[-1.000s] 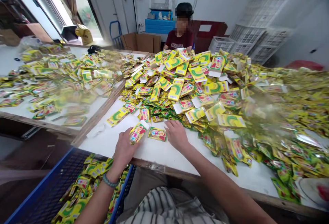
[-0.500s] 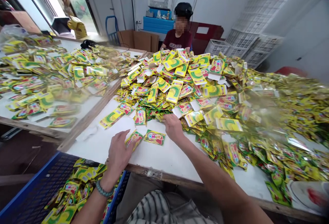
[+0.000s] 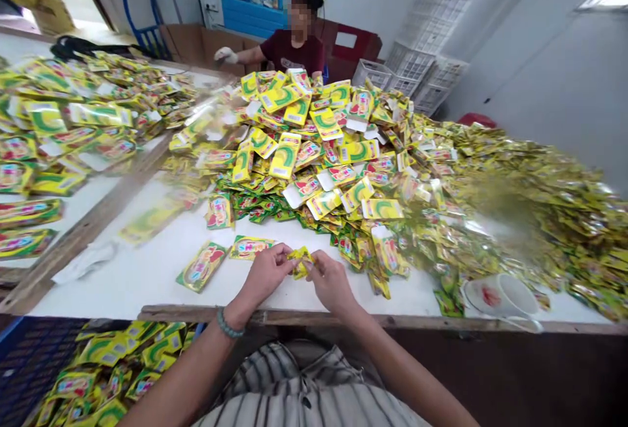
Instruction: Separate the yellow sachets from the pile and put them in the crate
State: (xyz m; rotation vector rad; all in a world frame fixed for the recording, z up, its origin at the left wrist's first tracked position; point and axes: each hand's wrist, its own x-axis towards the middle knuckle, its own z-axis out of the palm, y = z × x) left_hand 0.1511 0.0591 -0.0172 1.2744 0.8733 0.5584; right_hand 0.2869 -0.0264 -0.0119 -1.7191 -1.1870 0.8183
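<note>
1. Head view, my grip: my left hand (image 3: 267, 273) and right hand (image 3: 333, 283) have come together, fingertips pinching 1 small packet (image 3: 300, 262) between them, over the near side of the table (image 3: 132, 290).
2. Head view, what changed: half a second ago my left hand was on a box and my right was at the foot of the pile (image 3: 294, 146). Now that box (image 3: 202, 267) lies flat to the left, out of my grip, so both hands are taken up by the packet.
3. Head view, close by: a 2nd box (image 3: 250, 247) lies just beyond my left hand. The pile stands on the far side; a blue crate (image 3: 29, 361) of boxes sits at the near left, and a white cup (image 3: 510, 296) lies at the right.
4. Head view, far side: a co-worker's gloved hand (image 3: 226, 55) has come into sight, reaching left.
</note>
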